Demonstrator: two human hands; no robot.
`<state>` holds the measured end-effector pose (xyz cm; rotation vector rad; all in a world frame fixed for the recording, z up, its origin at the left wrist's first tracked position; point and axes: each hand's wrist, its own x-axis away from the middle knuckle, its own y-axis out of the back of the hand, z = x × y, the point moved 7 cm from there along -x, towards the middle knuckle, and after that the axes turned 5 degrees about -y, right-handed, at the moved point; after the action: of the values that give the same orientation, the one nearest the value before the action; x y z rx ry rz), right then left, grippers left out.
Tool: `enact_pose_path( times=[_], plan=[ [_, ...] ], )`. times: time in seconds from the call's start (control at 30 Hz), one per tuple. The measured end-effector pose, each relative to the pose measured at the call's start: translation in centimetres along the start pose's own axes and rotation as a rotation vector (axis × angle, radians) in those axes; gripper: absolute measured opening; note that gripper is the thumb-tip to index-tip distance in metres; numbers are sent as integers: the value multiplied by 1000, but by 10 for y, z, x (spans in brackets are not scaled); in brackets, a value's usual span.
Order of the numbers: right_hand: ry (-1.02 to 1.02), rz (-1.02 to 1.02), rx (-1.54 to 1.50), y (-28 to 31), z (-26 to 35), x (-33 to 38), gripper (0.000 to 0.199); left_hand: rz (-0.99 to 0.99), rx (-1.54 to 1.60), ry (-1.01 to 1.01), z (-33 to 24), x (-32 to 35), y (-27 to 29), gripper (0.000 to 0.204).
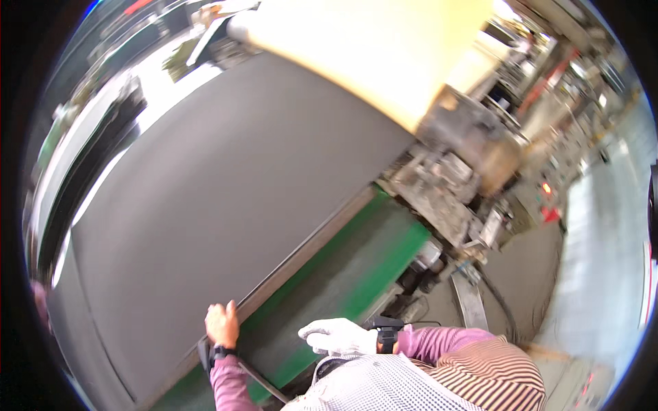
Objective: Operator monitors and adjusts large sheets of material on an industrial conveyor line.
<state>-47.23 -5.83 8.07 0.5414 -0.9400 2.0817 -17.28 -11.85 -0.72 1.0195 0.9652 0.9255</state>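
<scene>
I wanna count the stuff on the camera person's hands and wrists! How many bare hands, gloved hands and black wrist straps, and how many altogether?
Bare hands: 1 (left hand)
White-gloved hands: 1 (right hand)
Black wrist straps: 2 (left strap, right strap)
Total: 4

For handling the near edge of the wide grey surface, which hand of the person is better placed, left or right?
Probably the left hand: it is right at the near edge of the grey surface. The gloved right hand sits farther away, by the green-bordered panel.
</scene>
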Motion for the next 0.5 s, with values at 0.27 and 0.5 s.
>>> enact_pose_path(
  times=[0.27, 0.5],
  plan=[
    [-32, 19, -271, -6, 5, -4, 38, -107, 208, 166, 20, 4, 36, 30],
    [-88, -230, 273, 4, 10, -11, 26, 87, 595, 721, 114, 77, 22, 29]
  ],
)
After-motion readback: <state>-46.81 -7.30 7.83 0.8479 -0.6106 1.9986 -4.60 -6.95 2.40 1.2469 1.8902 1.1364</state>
